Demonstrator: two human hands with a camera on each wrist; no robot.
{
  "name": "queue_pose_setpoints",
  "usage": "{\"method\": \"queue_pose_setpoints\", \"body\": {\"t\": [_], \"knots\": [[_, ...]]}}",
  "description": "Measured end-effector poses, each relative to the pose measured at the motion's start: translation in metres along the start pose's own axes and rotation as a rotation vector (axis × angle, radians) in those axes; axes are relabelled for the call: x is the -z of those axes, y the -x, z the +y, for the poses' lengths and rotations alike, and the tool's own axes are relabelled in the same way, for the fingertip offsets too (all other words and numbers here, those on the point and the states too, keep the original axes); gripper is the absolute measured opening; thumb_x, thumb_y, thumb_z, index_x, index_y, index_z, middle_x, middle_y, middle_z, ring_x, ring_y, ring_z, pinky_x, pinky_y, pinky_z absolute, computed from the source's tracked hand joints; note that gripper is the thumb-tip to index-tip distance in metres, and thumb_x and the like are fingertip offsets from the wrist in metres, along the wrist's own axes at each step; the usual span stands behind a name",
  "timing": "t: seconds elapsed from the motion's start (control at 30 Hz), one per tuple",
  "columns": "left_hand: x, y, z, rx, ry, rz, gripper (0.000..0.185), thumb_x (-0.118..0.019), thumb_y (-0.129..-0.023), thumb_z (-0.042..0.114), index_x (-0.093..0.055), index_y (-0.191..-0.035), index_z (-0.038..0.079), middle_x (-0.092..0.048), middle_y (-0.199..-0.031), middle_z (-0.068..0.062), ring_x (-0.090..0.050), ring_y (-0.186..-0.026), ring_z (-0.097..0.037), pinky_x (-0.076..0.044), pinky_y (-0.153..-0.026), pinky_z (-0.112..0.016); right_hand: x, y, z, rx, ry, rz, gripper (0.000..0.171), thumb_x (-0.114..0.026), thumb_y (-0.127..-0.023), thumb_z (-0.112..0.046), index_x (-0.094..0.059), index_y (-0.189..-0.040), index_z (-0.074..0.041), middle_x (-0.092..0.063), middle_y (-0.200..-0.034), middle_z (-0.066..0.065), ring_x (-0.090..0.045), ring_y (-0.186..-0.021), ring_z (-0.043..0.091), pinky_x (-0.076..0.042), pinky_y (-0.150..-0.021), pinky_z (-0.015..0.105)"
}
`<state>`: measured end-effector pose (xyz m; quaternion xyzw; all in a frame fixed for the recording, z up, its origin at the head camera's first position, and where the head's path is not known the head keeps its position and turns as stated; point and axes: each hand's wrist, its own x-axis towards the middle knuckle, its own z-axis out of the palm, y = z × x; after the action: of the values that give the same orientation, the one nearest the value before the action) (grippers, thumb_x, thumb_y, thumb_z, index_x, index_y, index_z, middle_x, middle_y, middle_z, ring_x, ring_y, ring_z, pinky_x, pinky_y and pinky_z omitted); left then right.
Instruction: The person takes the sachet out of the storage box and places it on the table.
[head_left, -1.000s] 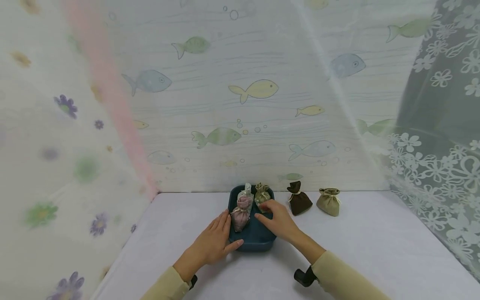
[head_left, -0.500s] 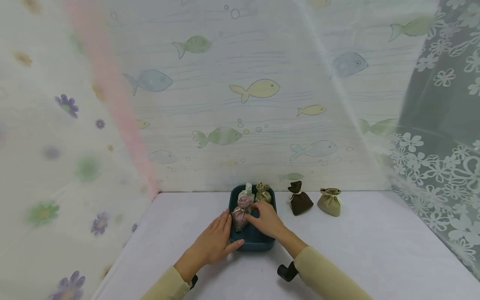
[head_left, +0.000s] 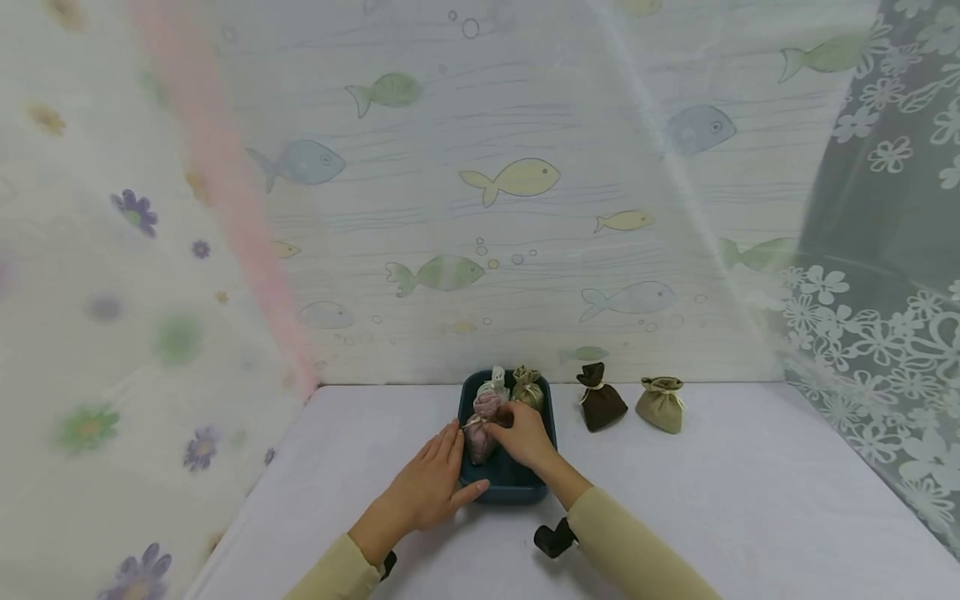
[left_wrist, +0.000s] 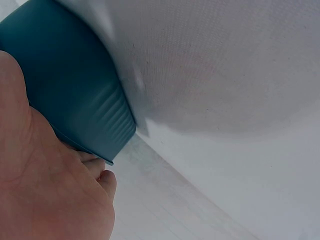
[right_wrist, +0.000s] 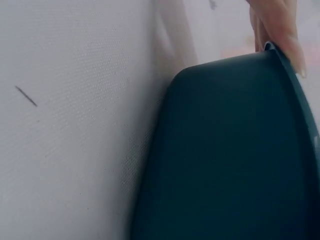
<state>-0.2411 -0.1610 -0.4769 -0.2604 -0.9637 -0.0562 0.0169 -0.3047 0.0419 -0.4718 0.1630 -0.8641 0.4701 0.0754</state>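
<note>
In the head view a dark blue tray [head_left: 513, 493] stands on the white table and holds several small drawstring pouches. My left hand [head_left: 426, 483] rests along its left side with fingers straight and thumb over the near rim. My right hand [head_left: 528, 438] reaches inside, thumb and fingertips pinching a pink pouch [head_left: 478, 447] near its tied neck. Behind that lies a pink pouch with a whitish top [head_left: 491, 390], and a shiny olive pouch [head_left: 528, 392] sits at the back right. The right wrist view shows only the tray's outer wall [right_wrist: 235, 145] and part of the left hand.
Right of the tray, a dark brown pouch [head_left: 602, 406] and a khaki pouch [head_left: 661, 406] stand on the white tablecloth [head_left: 735, 500]. A fish-patterned curtain [head_left: 450, 208] hangs behind the table's far edge. Black wrist mounts show below both sleeves.
My right hand has moved left, from beside the olive pouch to the front pink pouch, and its fingers have drawn together there. The left hand has stayed on the tray.
</note>
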Motion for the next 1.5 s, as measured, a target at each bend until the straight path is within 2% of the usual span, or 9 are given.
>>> {"method": "queue_pose_setpoints", "body": {"t": [0.33, 0.53, 0.77, 1.17, 1.4, 1.5], "knots": [[0.004, 0.001, 0.006, 0.011, 0.01, -0.026, 0.103, -0.025, -0.1, 0.076, -0.022, -0.159, -0.008, -0.011, -0.168, -0.024, -0.016, -0.156, -0.036, -0.023, -0.124, -0.05, -0.006, -0.001, 0.007, 0.002, -0.025, -0.005, 0.011, -0.072, -0.092, -0.009, -0.07, -0.096, 0.001, -0.068, -0.087, 0.008, -0.059, -0.079, 0.017, -0.052, -0.072, 0.034], [0.005, 0.001, 0.007, 0.012, 0.0, -0.026, 0.102, -0.024, -0.1, 0.076, -0.022, -0.159, -0.008, -0.011, -0.168, -0.024, -0.016, -0.156, -0.035, -0.023, -0.124, -0.049, -0.004, 0.001, 0.003, 0.029, -0.052, -0.007, 0.008, -0.069, -0.095, -0.006, -0.069, -0.099, 0.001, -0.067, -0.089, 0.008, -0.058, -0.08, 0.016, -0.05, -0.07, 0.032], [0.005, 0.003, 0.006, 0.019, 0.008, -0.031, 0.102, -0.025, -0.1, 0.076, -0.021, -0.159, -0.008, -0.01, -0.168, -0.023, -0.015, -0.156, -0.035, -0.023, -0.124, -0.049, 0.003, 0.003, -0.004, 0.052, -0.037, -0.011, 0.007, -0.068, -0.095, -0.005, -0.068, -0.1, 0.0, -0.065, -0.093, 0.008, -0.057, -0.082, 0.016, -0.05, -0.073, 0.032], [0.008, 0.003, 0.006, 0.011, 0.005, -0.006, 0.102, -0.027, -0.1, 0.075, -0.024, -0.158, -0.009, -0.013, -0.168, -0.024, -0.017, -0.156, -0.035, -0.024, -0.124, -0.049, 0.041, 0.009, -0.017, 0.087, -0.055, 0.008, 0.013, -0.07, -0.096, -0.006, -0.067, -0.107, 0.0, -0.065, -0.1, 0.008, -0.061, -0.089, 0.019, -0.054, -0.079, 0.035], [0.009, 0.002, 0.005, 0.012, -0.007, -0.005, 0.102, -0.028, -0.101, 0.075, -0.025, -0.158, -0.009, -0.013, -0.168, -0.025, -0.018, -0.156, -0.036, -0.024, -0.124, -0.048, 0.071, 0.015, -0.018, 0.091, -0.054, -0.03, 0.018, -0.068, -0.098, -0.007, -0.066, -0.114, 0.002, -0.066, -0.101, 0.01, -0.062, -0.09, 0.02, -0.054, -0.077, 0.032], [0.009, 0.002, 0.005, 0.015, -0.005, -0.009, 0.102, -0.028, -0.1, 0.075, -0.024, -0.158, -0.009, -0.013, -0.168, -0.024, -0.017, -0.156, -0.035, -0.024, -0.124, -0.048, 0.083, 0.018, -0.018, 0.106, -0.054, -0.048, 0.02, -0.067, -0.099, -0.007, -0.065, -0.116, 0.002, -0.066, -0.105, 0.011, -0.063, -0.095, 0.022, -0.055, -0.082, 0.035]]}}
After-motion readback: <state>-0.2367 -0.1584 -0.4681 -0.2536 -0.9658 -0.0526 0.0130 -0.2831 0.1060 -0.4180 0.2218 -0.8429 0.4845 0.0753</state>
